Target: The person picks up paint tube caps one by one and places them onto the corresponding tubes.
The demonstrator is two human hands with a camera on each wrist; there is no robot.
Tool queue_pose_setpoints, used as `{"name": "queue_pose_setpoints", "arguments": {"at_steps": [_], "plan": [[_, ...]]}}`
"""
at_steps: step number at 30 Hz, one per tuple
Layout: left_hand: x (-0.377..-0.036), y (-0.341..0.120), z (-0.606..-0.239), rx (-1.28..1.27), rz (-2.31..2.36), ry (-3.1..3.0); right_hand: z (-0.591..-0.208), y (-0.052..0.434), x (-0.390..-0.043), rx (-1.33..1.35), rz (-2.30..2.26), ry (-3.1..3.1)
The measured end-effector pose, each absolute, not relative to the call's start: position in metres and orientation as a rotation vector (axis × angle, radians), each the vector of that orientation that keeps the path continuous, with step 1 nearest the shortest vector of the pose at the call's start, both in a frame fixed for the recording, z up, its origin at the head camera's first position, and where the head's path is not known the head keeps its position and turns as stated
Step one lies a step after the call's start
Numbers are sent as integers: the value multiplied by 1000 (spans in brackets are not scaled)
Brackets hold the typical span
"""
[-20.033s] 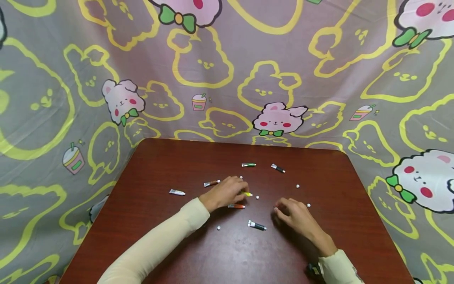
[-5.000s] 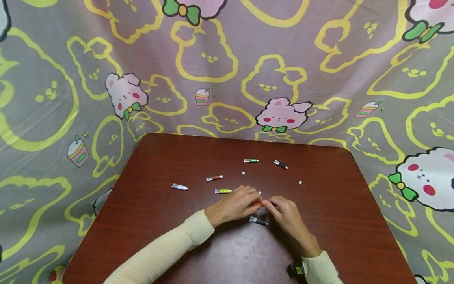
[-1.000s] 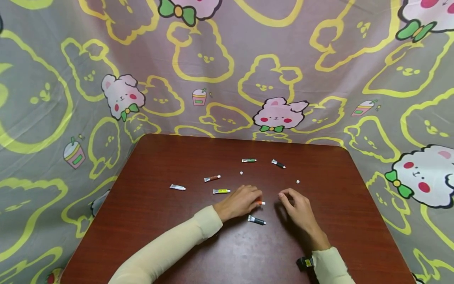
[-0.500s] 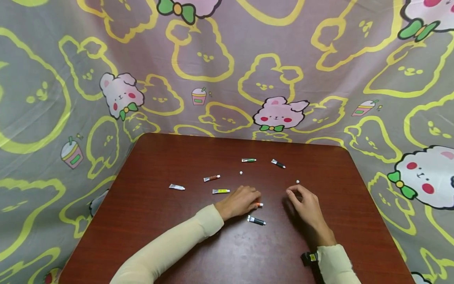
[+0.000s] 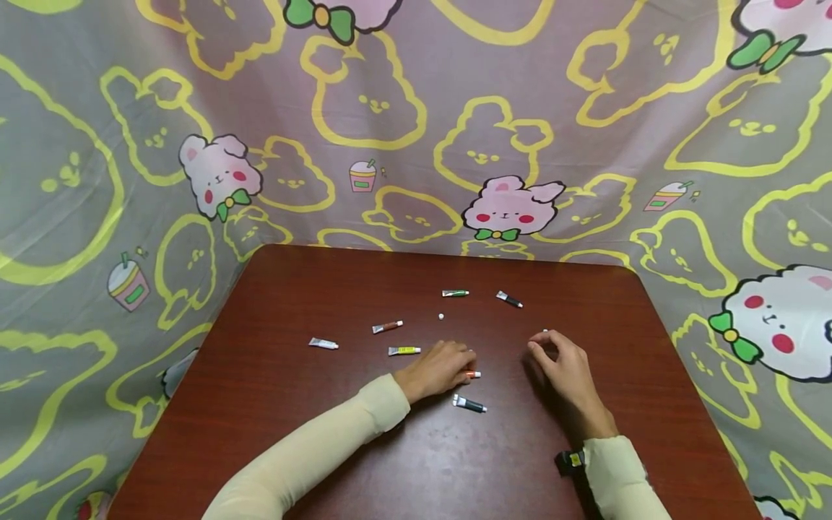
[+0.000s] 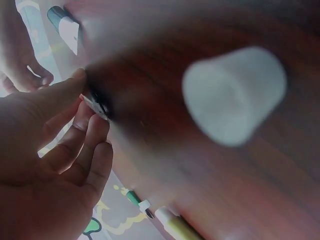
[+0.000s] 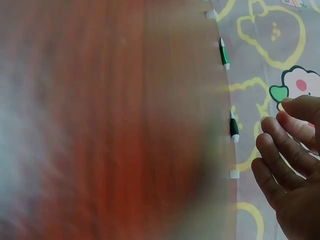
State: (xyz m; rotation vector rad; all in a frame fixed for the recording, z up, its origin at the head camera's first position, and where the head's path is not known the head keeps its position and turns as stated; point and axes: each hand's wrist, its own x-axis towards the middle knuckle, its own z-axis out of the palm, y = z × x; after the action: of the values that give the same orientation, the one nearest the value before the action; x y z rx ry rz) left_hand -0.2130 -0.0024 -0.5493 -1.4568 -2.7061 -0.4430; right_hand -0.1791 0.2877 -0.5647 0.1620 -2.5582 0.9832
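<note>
My left hand (image 5: 442,368) pinches a small orange paint tube (image 5: 474,375) close over the table, its white tip pointing right. In the left wrist view the thumb and fingers close around the tube, hiding most of it. My right hand (image 5: 570,365) is to the right, thumb and index finger apart with nothing seen between them. Just past its fingertips is a small white cap (image 5: 544,331), partly hidden in the head view; the right wrist view shows this cap (image 7: 234,174) apart from the loosely bent fingers. In front of the left hand lies a dark tube (image 5: 469,404).
On the brown table (image 5: 338,289) lie yellow (image 5: 404,351), brown (image 5: 387,327), white (image 5: 323,344), green (image 5: 455,293) and black (image 5: 510,300) paint tubes. Another white cap (image 5: 440,316) sits among them. A patterned cloth (image 5: 390,108) hangs behind and beside the table.
Twenty seconds ago the left hand was at the yellow tube, with more loose caps about. Five seconds ago both hands met at the orange tube; since then the right hand has moved right, toward a cap.
</note>
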Motion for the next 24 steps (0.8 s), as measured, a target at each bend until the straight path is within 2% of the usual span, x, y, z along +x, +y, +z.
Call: {"name": "queue_pose_setpoints", "arguments": {"at_steps": [7,24], "plan": [[-220,-5,-543,-1454,-481,-2749,-561,299,-187,137,992,-2584],[-272,-8,-531,-1287,-567,-2807,-561,324,-204,80,963,-2625]]}}
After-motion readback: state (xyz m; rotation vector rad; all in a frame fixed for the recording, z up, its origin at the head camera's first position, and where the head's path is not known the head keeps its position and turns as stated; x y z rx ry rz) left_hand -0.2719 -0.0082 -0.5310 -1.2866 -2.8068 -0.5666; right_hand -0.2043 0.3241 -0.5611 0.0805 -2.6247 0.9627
